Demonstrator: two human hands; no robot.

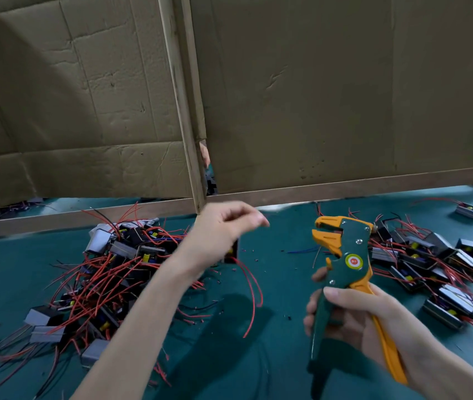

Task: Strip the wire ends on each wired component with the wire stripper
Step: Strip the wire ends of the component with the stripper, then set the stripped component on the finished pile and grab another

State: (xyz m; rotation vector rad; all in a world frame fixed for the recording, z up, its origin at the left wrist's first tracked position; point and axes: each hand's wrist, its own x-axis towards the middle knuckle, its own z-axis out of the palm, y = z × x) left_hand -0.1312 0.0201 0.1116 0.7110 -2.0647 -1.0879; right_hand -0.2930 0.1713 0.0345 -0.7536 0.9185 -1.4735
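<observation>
So the wire stripper (345, 255) is up off the green table (281, 284), held upright, orange jaws pointing left and a bit apart. The right hand (359, 321) has its grip clamped round both handles. Left of the stripper the left hand (223, 229) is in the air, fingers loosely curled and blurry. A black component (232, 252) sits just under it, its red wire (254, 295) curling down (can't tell if that grip actually has it). Further left of the stripper there's a tangled heap (108, 272) of wired parts, and a looser batch (437, 272) lies to its right. A cardboard wall (345, 96) stands behind the stripper.
</observation>
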